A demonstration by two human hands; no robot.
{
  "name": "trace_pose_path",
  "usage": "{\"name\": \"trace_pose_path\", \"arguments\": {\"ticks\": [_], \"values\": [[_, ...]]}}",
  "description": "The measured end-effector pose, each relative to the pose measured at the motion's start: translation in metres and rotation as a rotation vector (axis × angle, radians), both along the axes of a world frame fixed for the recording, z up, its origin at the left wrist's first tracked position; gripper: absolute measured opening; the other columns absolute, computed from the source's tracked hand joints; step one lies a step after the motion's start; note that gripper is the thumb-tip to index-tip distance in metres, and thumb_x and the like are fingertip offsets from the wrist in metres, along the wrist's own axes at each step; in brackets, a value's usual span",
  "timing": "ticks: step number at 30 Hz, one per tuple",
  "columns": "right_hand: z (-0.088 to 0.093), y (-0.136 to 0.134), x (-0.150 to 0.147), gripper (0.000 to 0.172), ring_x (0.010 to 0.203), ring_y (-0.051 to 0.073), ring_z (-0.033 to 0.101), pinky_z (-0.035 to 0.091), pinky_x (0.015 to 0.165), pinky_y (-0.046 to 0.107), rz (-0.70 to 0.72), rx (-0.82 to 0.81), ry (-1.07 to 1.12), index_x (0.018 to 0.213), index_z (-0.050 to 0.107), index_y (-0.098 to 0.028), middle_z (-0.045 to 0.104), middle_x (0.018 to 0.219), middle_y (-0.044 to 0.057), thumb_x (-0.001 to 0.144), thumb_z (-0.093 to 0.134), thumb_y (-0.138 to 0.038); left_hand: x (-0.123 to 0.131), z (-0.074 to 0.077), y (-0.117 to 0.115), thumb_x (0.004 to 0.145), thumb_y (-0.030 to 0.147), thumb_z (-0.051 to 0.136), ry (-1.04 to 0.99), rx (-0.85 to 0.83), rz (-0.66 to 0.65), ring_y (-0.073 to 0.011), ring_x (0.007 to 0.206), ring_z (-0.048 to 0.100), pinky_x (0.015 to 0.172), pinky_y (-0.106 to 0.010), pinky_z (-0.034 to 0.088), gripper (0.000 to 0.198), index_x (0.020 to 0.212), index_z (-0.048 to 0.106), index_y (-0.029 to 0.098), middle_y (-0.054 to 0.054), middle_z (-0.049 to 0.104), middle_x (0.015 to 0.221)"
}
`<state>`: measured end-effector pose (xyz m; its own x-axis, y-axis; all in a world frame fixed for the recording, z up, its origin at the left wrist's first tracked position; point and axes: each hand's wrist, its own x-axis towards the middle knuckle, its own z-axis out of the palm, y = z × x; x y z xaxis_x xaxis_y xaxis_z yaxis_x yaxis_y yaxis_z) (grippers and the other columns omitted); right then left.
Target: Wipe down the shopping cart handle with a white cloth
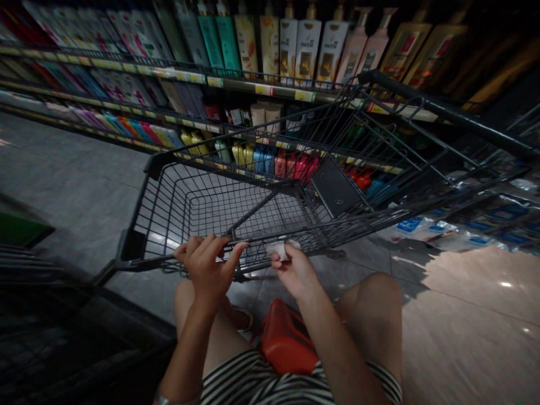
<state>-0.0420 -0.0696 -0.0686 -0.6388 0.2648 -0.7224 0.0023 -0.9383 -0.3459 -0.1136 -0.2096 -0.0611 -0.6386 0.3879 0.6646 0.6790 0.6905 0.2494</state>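
Note:
A dark wire shopping cart (202,202) lies tilted in front of me on a shop floor. My left hand (206,264) curls over the cart's near wire rim and grips it. My right hand (293,270) pinches a small white cloth or wipe (278,248) and presses it against the same rim, just right of the left hand. My knees are bent below the hands, and a red bag (284,337) rests between my legs.
Shelves of shampoo and bottles (295,45) run along the back. Packs of bottled water (442,230) lie on the floor to the right, behind the cart. A dark stacked basket or rack (50,320) stands at lower left. Grey floor tiles (63,180) stretch away at left.

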Motion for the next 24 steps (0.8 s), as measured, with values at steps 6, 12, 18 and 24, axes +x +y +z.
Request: {"name": "trace_pose_path", "arguments": {"ticks": [6,12,18,24], "values": [[0.029,0.0,0.014,0.011,0.044,0.006,0.048,0.031,0.038,0.013,-0.056,-0.076,0.009,0.062,0.055,-0.016,0.061,0.055,-0.002,0.063,0.061,-0.007,0.002,0.0,0.0,0.084,0.048,0.059,0.001,-0.008,-0.005,-0.018,0.062,0.044,0.072,-0.036,0.024,0.031,0.069,0.059,0.021,0.002,0.052,0.054],[0.027,-0.011,0.028,0.021,0.044,0.005,0.045,0.032,0.039,0.016,-0.104,0.118,0.191,0.065,0.057,-0.018,0.058,0.057,-0.005,0.054,0.075,-0.014,0.005,0.0,0.0,0.084,0.048,0.059,-0.012,-0.012,0.002,-0.0185,0.064,0.045,0.074,-0.036,0.024,0.03,0.069,0.06,0.021,0.003,0.051,0.054],[-0.02,-0.023,0.004,0.017,0.042,0.006,0.045,0.03,0.037,0.015,-0.036,-0.021,-0.003,0.064,0.055,-0.018,0.06,0.054,-0.005,0.052,0.06,-0.006,0.005,-0.001,0.001,0.082,0.047,0.061,-0.001,-0.016,0.001,-0.0184,0.064,0.044,0.074,-0.036,0.024,0.029,0.07,0.059,0.021,0.003,0.052,0.055],[-0.051,-0.032,-0.012,0.016,0.039,0.007,0.045,0.03,0.035,0.017,-0.05,0.003,-0.113,0.058,0.052,-0.018,0.057,0.049,-0.005,0.048,0.054,-0.005,0.004,-0.003,0.0,0.082,0.046,0.062,-0.023,-0.005,0.0,-0.0178,0.063,0.043,0.072,-0.034,0.025,0.028,0.071,0.06,0.021,0.003,0.05,0.054]]}}
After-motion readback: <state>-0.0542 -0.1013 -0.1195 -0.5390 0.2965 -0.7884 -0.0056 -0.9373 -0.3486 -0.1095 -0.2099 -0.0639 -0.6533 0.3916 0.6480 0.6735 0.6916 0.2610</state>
